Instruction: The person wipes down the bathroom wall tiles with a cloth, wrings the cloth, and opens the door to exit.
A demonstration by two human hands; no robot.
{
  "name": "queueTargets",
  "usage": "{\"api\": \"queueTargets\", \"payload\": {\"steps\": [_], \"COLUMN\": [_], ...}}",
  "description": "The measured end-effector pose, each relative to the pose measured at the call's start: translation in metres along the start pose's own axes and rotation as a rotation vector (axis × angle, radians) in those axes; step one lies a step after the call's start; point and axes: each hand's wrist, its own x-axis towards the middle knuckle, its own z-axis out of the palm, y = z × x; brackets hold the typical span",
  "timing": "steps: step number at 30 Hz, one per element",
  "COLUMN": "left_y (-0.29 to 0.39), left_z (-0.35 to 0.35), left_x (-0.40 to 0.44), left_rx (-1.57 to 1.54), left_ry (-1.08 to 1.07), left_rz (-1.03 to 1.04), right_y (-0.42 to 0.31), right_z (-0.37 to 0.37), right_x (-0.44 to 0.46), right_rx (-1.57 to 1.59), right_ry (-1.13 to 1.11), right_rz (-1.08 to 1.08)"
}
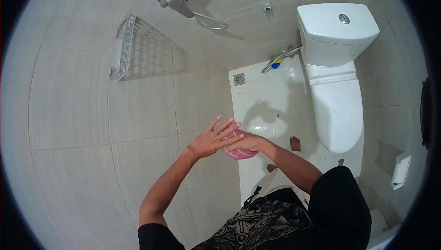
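A pink patterned cloth [242,154] is at my two hands, near the middle of the view. My left hand [212,142] lies across the cloth and over the fingers of the other hand, its own fingers spread apart. From the right, my right hand [245,142] reaches over the cloth, its fingers partly covered by the left hand. Pink shows above and below the hands. How the right fingers hold the cloth is hidden.
A white toilet [339,112] stands at the right. The tiled wall at the left carries a metal rack [123,50] and a shower mixer [177,0]. A floor drain [239,79] and a hose [278,59] lie ahead; a paper holder [400,171] is at the right.
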Motion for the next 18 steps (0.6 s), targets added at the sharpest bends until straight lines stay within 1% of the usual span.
{"api": "queueTargets", "payload": {"steps": [1, 2, 5, 6, 8, 9, 10, 13, 17, 18], "left_y": [-0.004, -0.011, -0.018, -0.019, -0.02, -0.023, -0.027, -0.039, -0.058, -0.063], "left_z": [0.008, 0.015, 0.035, 0.04, 0.05, 0.058, 0.066, 0.079, 0.078, 0.077], "left_x": [0.002, 0.006, 0.021, 0.029, 0.042, 0.049, 0.055, 0.074, 0.092, 0.096], "left_rx": [-0.006, -0.011, -0.045, -0.029, -0.002, -0.008, 0.022, 0.08, 0.107, 0.085], "left_ry": [-0.001, 0.017, 0.049, 0.02, -0.042, -0.04, -0.058, -0.088, -0.069, -0.144], "left_rz": [0.007, 0.01, 0.037, -0.034, -0.184, -0.17, -0.16, -0.128, -0.167, -0.222], "right_y": [-0.002, -0.008, -0.03, -0.027, -0.005, 0.001, 0.007, 0.005, -0.016, -0.018], "right_z": [0.002, 0.0, -0.003, -0.009, -0.027, -0.034, -0.041, -0.054, -0.062, -0.064], "right_x": [0.002, 0.005, 0.005, 0.009, 0.023, 0.028, 0.033, 0.044, 0.051, 0.056], "right_rx": [-0.053, -0.049, -0.529, -0.519, -0.592, -0.63, -0.623, -0.785, -0.771, -0.764], "right_ry": [-0.043, -0.03, 0.012, 0.03, 0.128, 0.177, 0.189, 0.324, 0.456, 0.46], "right_rz": [0.029, 0.022, 0.161, 0.158, 0.059, 0.012, 0.018, 0.01, 0.021, 0.025]}}
